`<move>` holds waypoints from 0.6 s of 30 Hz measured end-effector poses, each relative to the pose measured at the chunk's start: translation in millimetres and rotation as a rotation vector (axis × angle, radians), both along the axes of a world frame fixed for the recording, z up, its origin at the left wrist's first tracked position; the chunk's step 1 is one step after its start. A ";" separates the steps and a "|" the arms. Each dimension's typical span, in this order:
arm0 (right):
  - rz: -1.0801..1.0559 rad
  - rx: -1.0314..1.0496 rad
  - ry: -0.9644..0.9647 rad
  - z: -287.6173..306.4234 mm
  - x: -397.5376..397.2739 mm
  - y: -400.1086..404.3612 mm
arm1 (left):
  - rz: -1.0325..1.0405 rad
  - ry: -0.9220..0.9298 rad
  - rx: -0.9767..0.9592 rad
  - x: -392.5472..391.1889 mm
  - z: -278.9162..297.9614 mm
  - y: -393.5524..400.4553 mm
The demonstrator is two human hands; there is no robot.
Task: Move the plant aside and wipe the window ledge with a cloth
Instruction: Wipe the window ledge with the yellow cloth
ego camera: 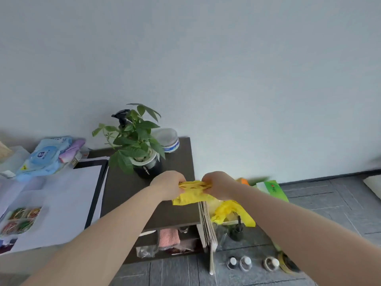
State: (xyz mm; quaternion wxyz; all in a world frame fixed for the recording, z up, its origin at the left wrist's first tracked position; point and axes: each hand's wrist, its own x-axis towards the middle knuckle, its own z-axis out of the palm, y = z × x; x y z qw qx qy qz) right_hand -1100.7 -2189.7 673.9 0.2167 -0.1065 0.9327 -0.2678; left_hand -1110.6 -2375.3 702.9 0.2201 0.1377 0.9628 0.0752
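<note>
A yellow cloth (190, 195) is stretched between my two hands above the right front part of a dark brown ledge top (132, 188). My left hand (168, 183) grips its left end and my right hand (218, 184) grips its right end, fingers curled round the fabric. A loose fold hangs down below them. The green plant (134, 139) stands in a black pot (147, 168) with a white rim, at the back of the dark top, just beyond my left hand.
A black spray bottle (122, 116) and a clear round tub (168, 139) stand behind the plant. White papers (61, 203), a blue wipes pack (44, 157) lie left. More yellow fabric (233, 213), a green pack (272, 188), small bottles (245, 263) sit on the grey floor right.
</note>
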 end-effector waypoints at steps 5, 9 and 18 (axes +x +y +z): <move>-0.184 -0.057 0.057 40.2 56.7 140.7 | -0.153 0.081 -0.022 34.7 42.1 140.4; -0.343 -0.016 0.102 72.3 125.1 270.3 | -0.309 0.115 0.018 65.5 67.4 277.6; -0.798 0.042 0.199 119.8 287.7 519.8 | -0.657 0.101 0.174 170.4 104.5 561.6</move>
